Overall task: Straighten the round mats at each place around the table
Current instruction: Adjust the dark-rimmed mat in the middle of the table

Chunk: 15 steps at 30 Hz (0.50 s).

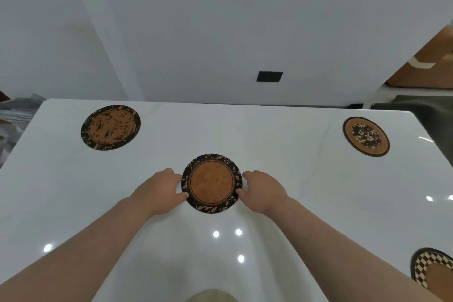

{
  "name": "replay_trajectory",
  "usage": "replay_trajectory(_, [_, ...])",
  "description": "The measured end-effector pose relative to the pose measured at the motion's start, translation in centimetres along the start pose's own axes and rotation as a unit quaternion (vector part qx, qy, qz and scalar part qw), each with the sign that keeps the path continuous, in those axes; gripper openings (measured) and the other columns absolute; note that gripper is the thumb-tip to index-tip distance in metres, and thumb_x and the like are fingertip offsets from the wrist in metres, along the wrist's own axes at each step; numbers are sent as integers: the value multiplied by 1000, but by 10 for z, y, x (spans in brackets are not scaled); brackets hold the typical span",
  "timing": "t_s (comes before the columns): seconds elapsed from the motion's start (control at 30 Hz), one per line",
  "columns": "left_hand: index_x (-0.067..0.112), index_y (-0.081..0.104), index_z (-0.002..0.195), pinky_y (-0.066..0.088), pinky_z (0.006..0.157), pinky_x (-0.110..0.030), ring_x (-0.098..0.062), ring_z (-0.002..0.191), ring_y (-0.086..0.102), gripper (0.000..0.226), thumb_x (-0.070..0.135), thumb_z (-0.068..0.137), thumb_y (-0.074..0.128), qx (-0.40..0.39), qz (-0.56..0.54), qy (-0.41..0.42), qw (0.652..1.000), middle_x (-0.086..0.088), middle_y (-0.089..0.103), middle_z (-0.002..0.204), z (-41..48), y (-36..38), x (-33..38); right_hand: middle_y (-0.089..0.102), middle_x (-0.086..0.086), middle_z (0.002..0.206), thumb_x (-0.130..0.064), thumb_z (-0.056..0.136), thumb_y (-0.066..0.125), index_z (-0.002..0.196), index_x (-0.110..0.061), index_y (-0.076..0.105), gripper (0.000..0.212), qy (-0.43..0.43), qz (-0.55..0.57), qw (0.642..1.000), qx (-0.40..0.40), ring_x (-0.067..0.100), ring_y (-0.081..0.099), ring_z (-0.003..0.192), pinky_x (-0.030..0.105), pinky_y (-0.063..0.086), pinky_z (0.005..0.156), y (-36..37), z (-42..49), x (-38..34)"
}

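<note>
Head view: checkered mat [434, 270] near right, cut off by frame edge. Your left hand [161, 189] and right hand [263, 190] flank leaf-rimmed mat [212, 182] at table centre, curled fingers and thumbs pinching its opposite rims; fingertips hard to make out. Farther off, branch-print mat [110, 127] far left, floral mat [366, 136] far right. Glossy white table [282, 162] shows bright light spots. White wall [220, 19] behind, black plate [269, 76] on it.

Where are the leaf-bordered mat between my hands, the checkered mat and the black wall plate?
leaf-bordered mat [211, 183], head view, on its brown centre.
checkered mat [426, 262], head view, on its checkered border.
black wall plate [269, 76], head view, on its middle.
</note>
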<state>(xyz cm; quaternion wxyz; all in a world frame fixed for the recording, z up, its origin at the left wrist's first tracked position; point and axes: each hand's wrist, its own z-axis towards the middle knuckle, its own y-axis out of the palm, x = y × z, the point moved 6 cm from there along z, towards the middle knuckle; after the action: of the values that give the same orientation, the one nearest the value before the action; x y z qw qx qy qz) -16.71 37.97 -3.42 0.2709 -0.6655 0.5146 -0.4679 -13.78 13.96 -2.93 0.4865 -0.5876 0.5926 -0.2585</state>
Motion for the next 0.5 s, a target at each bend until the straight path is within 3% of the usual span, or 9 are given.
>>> replay_trajectory(0.2, [12, 41, 61, 37, 58, -30, -19, 68, 49, 32, 22, 86, 58, 50, -130, -35, 990, -3, 47, 73, 11, 2, 2, 47, 1, 71, -25, 86, 52, 63, -18, 39, 27, 35, 90, 995, 10, 22, 47, 71, 29, 32, 60, 10, 13, 2])
replay_trajectory(0.3, [11, 47, 64, 36, 58, -29, -18, 68, 48, 23, 15, 82, 60, 57, -165, -44, 984, -4, 49, 71, 16, 6, 4, 59, 2, 75, -19, 83, 56, 76, -10, 59, 12, 76, 188, 979, 33, 20, 53, 74, 28, 35, 61, 10, 16, 8])
replay_trajectory(0.37, [12, 63, 82, 41, 67, -28, -15, 77, 56, 2, 11, 81, 64, 59, -224, -69, 970, -3, 59, 82, 21, 9, 0, 62, -2, 83, -19, 81, 59, 92, -13, 63, 13, 122, 265, 956, 43, 17, 57, 80, 26, 40, 66, 10, 17, 17])
replay_trajectory(0.43, [19, 66, 99, 43, 75, -24, -12, 86, 60, 23, 7, 79, 67, 57, -308, -105, 944, 2, 63, 92, 25, 13, -3, 64, -1, 89, -17, 78, 63, 93, -18, 60, 16, 176, 355, 917, 49, 19, 62, 84, 29, 48, 72, 12, 18, 27])
replay_trajectory(0.5, [24, 67, 97, 43, 73, -21, -12, 88, 62, 29, 4, 76, 70, 69, -353, -114, 926, 3, 64, 91, 30, 13, -1, 65, 3, 87, -10, 76, 63, 88, -21, 58, 17, 199, 397, 894, 61, 22, 64, 81, 35, 54, 76, 11, 19, 36])
